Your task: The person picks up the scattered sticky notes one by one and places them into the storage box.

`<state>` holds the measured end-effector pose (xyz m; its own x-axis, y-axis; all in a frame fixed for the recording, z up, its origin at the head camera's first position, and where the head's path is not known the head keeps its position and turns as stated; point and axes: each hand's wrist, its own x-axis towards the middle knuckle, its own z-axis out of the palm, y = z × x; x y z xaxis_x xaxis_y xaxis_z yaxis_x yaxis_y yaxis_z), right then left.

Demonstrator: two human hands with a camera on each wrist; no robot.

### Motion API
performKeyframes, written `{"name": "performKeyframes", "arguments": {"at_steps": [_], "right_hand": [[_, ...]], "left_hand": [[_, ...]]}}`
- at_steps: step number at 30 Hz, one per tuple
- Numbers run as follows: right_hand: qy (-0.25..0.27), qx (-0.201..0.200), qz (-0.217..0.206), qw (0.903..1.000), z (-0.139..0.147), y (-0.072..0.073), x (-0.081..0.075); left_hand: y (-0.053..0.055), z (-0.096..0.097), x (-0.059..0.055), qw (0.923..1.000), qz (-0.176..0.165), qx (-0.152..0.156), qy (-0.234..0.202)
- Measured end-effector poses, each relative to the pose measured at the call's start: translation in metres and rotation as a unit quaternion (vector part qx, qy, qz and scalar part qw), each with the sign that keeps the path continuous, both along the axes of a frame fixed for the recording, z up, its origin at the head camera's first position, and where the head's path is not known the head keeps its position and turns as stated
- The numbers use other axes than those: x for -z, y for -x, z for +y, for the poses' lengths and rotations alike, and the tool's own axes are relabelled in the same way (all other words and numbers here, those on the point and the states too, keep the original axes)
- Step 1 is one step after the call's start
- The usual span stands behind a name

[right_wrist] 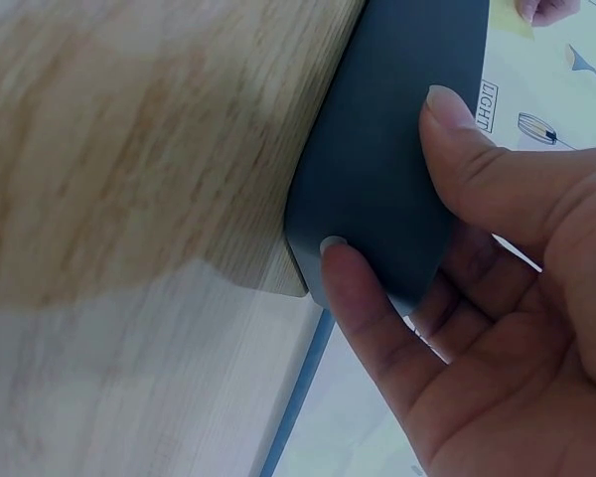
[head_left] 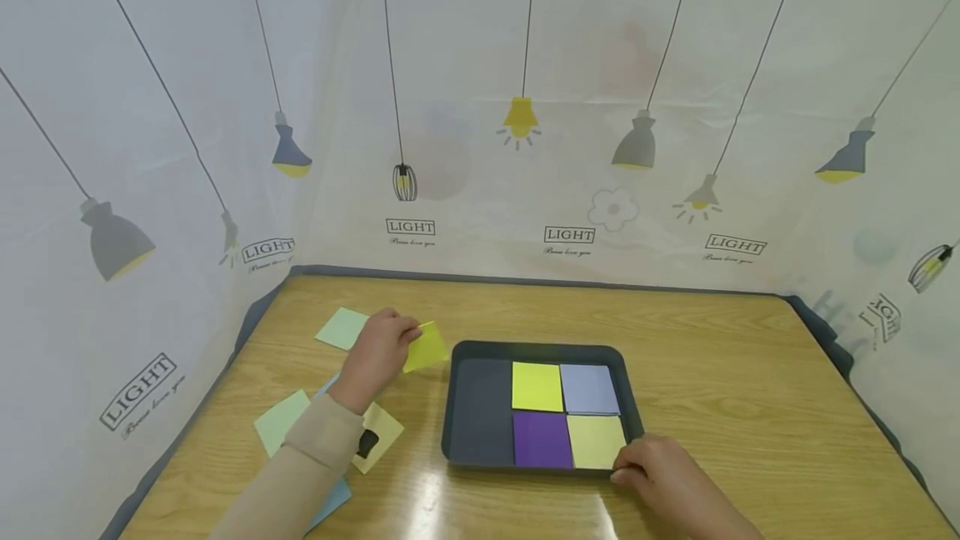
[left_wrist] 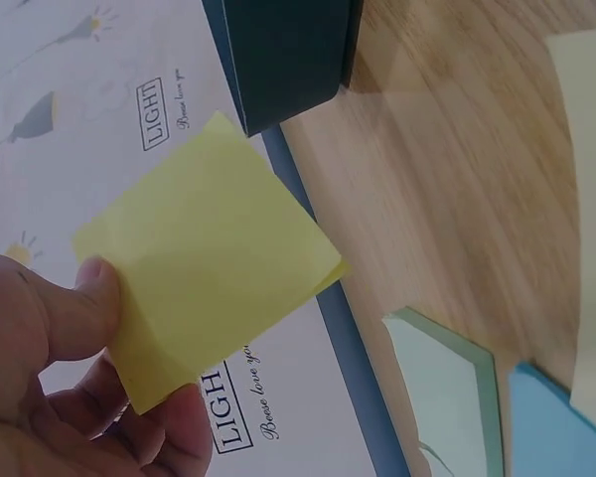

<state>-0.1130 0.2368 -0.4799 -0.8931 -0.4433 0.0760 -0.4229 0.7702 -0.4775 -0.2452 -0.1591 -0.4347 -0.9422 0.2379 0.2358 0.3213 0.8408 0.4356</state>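
My left hand (head_left: 378, 352) pinches a yellow sticky-note pad (head_left: 427, 347) by one edge, thumb on its face, just left of the dark grey tray (head_left: 480, 411). In the left wrist view the pad (left_wrist: 214, 268) is tilted above the table. At the tray's near right corner, my right hand (head_left: 667, 473) grips the edge; the right wrist view shows thumb and finger on the tray's outer wall (right_wrist: 377, 149). Inside the tray's right part lie a bright yellow pad (head_left: 537, 387), a lavender one (head_left: 589, 389), a purple one (head_left: 542, 440) and a pale yellow one (head_left: 596, 442).
Left of the tray lie a light green pad (head_left: 341, 328), another light green pad (head_left: 279, 419), a pale yellow pad (head_left: 386, 432) with a black patch, and a blue pad (head_left: 330, 504). The left forearm covers some of them. A printed cloth wall (head_left: 480, 215) encloses the wooden table (head_left: 750, 407).
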Motion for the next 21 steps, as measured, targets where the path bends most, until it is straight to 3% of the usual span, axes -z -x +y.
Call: {"name": "performKeyframes", "arguments": {"at_steps": [9,21], "right_hand": [[0.005,-0.004,0.008,0.9999,-0.001,-0.001,0.000],[0.005,-0.004,0.002,1.0000,0.000,0.000,0.000]], "left_hand": [[-0.002,0.014,-0.007,0.9988,0.046,0.017,-0.003],[-0.007,0.033,-0.013,0.9983,0.037,0.043,-0.009]]}}
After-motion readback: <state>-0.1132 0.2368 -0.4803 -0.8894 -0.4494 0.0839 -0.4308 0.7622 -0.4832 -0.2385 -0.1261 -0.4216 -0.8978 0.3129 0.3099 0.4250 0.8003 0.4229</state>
